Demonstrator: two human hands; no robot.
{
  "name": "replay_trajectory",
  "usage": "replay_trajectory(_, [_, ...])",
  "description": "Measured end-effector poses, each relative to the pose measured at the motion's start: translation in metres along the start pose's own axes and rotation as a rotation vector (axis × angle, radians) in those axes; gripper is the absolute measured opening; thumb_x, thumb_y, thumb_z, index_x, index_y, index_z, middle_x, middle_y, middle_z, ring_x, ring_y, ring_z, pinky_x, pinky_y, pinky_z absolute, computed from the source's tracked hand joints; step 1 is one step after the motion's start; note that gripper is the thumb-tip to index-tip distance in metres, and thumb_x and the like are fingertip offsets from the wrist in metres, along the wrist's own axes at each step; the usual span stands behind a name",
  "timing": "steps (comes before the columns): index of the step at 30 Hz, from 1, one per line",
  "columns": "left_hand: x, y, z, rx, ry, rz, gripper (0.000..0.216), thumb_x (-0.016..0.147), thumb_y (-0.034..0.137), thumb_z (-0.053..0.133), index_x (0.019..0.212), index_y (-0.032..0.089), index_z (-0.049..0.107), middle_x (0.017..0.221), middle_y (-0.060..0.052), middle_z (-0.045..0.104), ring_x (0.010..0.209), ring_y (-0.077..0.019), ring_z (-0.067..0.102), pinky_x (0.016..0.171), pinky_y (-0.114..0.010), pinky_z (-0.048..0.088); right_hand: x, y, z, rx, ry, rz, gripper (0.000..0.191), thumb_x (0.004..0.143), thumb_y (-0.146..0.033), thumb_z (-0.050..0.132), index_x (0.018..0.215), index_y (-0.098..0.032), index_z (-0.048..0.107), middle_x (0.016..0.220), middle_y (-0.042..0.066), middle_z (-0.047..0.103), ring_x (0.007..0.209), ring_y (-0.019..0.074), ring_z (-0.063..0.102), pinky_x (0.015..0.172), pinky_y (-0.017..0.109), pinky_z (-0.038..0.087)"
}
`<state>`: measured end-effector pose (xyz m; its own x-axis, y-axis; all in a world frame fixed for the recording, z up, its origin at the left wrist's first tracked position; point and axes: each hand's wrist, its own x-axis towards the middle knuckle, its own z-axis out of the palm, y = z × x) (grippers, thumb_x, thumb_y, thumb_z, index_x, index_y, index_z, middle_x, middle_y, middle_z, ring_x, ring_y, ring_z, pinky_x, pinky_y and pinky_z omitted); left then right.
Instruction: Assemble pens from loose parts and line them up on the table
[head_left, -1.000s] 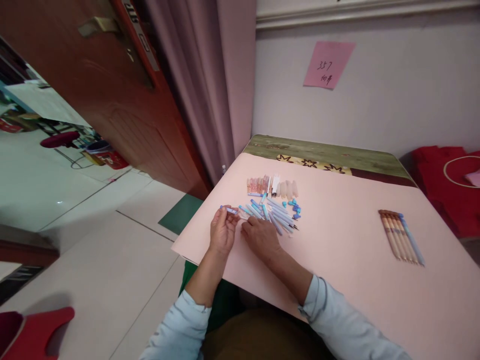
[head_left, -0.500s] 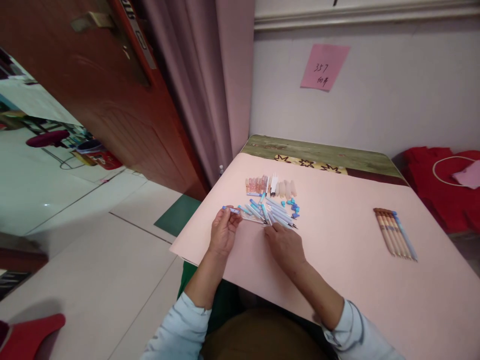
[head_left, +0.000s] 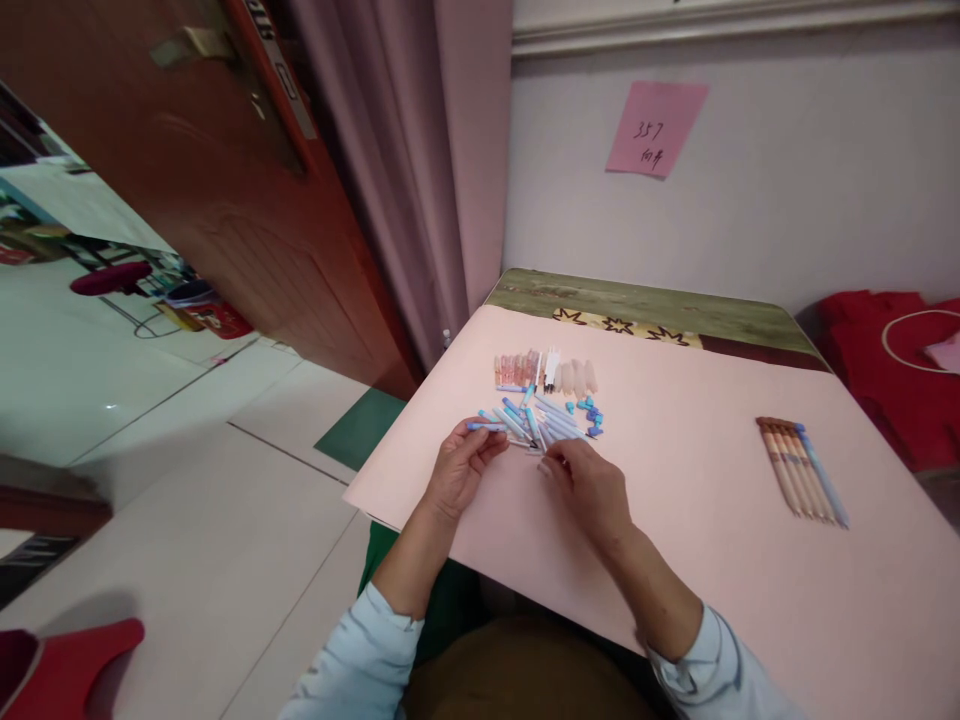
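Observation:
On the pink table sheet (head_left: 675, 500), my left hand (head_left: 461, 470) pinches a light blue pen barrel (head_left: 486, 426) between thumb and fingers, held level just above the sheet. My right hand (head_left: 589, 485) is closed in a pinch at the near edge of a pile of blue pen parts (head_left: 544, 420); what it grips is too small to make out. Small blue caps (head_left: 589, 410) lie at the pile's right side. Behind the pile lies a row of orange and pale pen pieces (head_left: 544, 372).
A row of finished brown pens and one blue pen (head_left: 802, 470) lies at the right of the sheet. A red bag (head_left: 892, 370) sits beyond the table's right edge. A pink note (head_left: 656, 128) hangs on the wall. An open door (head_left: 225, 170) stands to the left.
My left hand moved right with the barrel, toward the pile. My right hand went from the pile's left side to its near right edge and closed into a pinch.

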<state>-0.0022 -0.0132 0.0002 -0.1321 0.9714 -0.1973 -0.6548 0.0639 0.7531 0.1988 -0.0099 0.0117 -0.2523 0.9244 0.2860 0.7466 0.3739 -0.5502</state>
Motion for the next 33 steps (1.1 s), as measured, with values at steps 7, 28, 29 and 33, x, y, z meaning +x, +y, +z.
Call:
replay_trajectory(7, [-0.006,-0.001,0.013,0.095,-0.069,-0.06,0.026,0.071,0.018,0.08,0.091,0.011,0.064,0.089,-0.009,0.073,0.081,-0.0168,0.071,0.086,-0.033,0.056,0.005,0.001,0.004,0.773,0.148,0.215,0.016,0.087,-0.036,0.061,0.094,-0.021,0.063,0.078,0.001,0.068,0.068,0.0148,0.065,0.065,0.027,0.052])
replay_trajectory(28, [-0.016,-0.002,0.025,-0.004,-0.149,-0.216,0.024,0.073,0.015,0.078,0.092,0.011,0.063,0.087,-0.008,0.073,0.076,-0.0157,0.071,0.082,-0.03,0.057,0.003,-0.008,0.012,0.835,0.171,0.146,0.021,0.081,-0.032,0.072,0.099,-0.022,0.069,0.091,0.004,0.074,0.082,0.0183,0.07,0.078,0.033,0.057])
replay_trajectory(29, [-0.016,-0.002,0.025,-0.009,-0.147,-0.217,0.024,0.074,0.016,0.077,0.093,0.011,0.063,0.085,-0.008,0.073,0.074,-0.0156,0.071,0.08,-0.03,0.058,0.003,-0.008,0.012,0.835,0.171,0.143,0.021,0.081,-0.032,0.073,0.098,-0.022,0.069,0.09,0.004,0.074,0.082,0.0182,0.07,0.077,0.033,0.057])
replay_trajectory(33, [-0.017,-0.001,0.024,-0.02,-0.142,-0.231,0.026,0.073,0.018,0.078,0.093,0.011,0.063,0.081,-0.008,0.073,0.069,-0.0158,0.07,0.072,-0.029,0.058,0.002,-0.01,0.012,0.818,0.181,0.117,0.02,0.081,-0.031,0.072,0.098,-0.022,0.069,0.089,0.003,0.073,0.081,0.0182,0.07,0.077,0.033,0.057])
